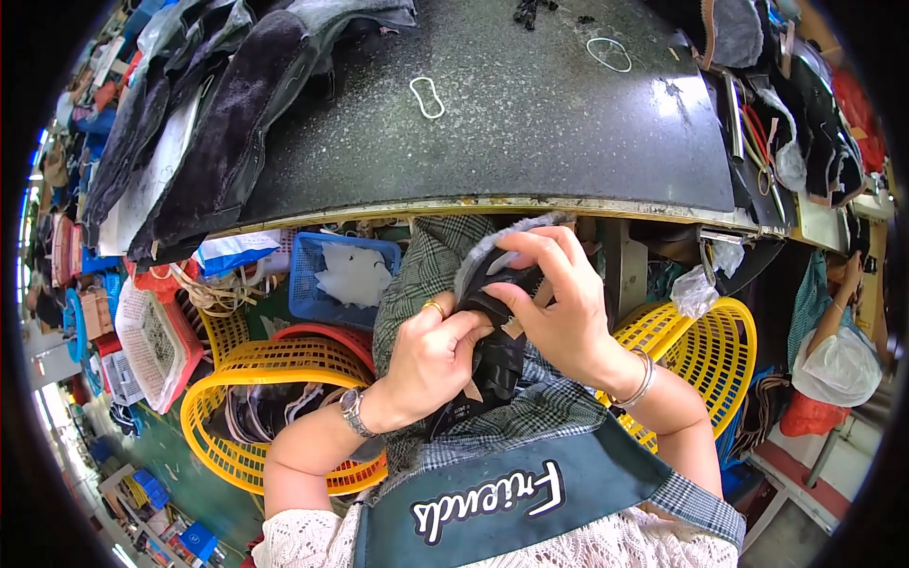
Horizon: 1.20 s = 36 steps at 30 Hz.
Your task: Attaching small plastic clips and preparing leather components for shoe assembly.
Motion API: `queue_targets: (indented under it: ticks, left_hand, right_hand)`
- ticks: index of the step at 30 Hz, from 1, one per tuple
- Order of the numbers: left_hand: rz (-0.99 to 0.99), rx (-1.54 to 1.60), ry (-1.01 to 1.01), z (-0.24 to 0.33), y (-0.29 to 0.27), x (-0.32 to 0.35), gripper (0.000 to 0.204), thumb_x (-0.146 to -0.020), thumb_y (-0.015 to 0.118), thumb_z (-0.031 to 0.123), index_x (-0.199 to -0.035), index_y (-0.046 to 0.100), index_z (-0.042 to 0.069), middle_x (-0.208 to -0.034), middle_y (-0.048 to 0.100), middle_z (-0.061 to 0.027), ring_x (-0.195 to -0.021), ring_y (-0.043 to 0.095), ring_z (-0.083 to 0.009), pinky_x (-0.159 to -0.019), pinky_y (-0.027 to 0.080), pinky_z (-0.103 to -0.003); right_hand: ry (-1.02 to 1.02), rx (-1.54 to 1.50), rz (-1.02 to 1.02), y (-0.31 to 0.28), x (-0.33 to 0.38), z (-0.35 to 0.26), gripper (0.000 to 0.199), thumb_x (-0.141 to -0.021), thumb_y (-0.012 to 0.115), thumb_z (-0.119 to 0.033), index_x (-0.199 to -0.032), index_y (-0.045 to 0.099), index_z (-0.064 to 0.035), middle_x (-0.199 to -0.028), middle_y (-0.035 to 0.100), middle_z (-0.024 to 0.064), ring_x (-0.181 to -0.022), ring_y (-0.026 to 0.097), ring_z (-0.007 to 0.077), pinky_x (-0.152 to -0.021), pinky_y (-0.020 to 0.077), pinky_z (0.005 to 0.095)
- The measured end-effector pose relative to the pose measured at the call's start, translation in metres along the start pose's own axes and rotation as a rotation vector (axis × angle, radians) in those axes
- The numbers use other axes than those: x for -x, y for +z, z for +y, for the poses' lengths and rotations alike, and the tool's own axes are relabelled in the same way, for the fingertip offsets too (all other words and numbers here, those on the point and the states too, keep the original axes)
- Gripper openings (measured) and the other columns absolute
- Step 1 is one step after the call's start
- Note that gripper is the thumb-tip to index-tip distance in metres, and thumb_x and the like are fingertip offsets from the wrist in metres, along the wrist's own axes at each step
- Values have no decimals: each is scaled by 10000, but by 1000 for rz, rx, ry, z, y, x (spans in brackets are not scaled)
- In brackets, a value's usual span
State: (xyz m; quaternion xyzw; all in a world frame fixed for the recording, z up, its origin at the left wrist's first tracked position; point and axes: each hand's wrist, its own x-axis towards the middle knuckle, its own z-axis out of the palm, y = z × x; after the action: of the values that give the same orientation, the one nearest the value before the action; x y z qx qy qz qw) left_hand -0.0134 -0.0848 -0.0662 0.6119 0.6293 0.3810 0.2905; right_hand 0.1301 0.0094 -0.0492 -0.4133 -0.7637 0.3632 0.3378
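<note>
A black piece with grey fleece lining (478, 270), which looks like a boot upper, is held over my lap in front of the table edge. My left hand (428, 362) is closed, its thumb and fingers pinching the near side of the piece. My right hand (568, 308) grips the upper right side, thumb against the black face and fingers curled over the fleece edge. Between the hands shows a short tan strip with a jagged edge (514, 328). The lower part of the piece hangs over my checked apron, partly hidden by my left hand.
The dark speckled table (530, 133) carries two white loops, one being this narrow loop (427, 97). Black fleece-lined pieces (237, 114) lie at its left. Yellow baskets flank me, left (204, 417) and right (743, 346). A blue basket (308, 284) stands below the table.
</note>
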Motion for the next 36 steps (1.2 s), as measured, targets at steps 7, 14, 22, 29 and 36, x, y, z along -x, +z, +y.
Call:
queue_targets:
  ticks: [7,14,22,29,36]
  left_hand:
    - [-48,18,38,2,-4,-2,91,-753,668,-15,-821,676,43,-729,552,-121,-626,571,-314,-561,473,-387]
    - [4,0,-25,0,-3,2,94,-742,686,-33,-819,684,21,-759,582,-116,-686,601,-302,-603,490,-375]
    - [236,25,79,-10,-17,4,119,-721,740,-11,-818,714,52,-1028,545,-102,-970,564,-249,-859,463,-362]
    - [336,366,-2,-29,-31,12,54,-844,648,-55,-856,665,-6,-874,643,-90,-753,643,-168,-678,513,-255]
    - [300,549,-108,-28,-32,4,49,-839,676,-34,-884,687,-17,-846,637,-53,-742,552,-94,-664,442,-209]
  right_hand:
    - [-287,-71,41,-5,-7,14,140,-709,707,9,-807,656,-77,-842,656,42,-745,602,224,-713,472,340]
    - [-359,-167,-173,-1,-5,5,297,-736,673,31,-1004,547,12,-900,681,106,-775,645,260,-749,506,344]
    - [-248,-82,-278,-7,-13,10,168,-701,700,58,-822,688,-58,-867,686,53,-875,656,219,-795,496,356]
    - [-461,-126,-578,-7,-33,6,222,-739,679,-7,-883,513,-43,-753,617,83,-804,622,320,-874,442,419]
    - [-129,-236,-770,3,-37,-7,320,-730,728,-63,-885,453,-14,-696,637,140,-787,599,362,-707,433,427]
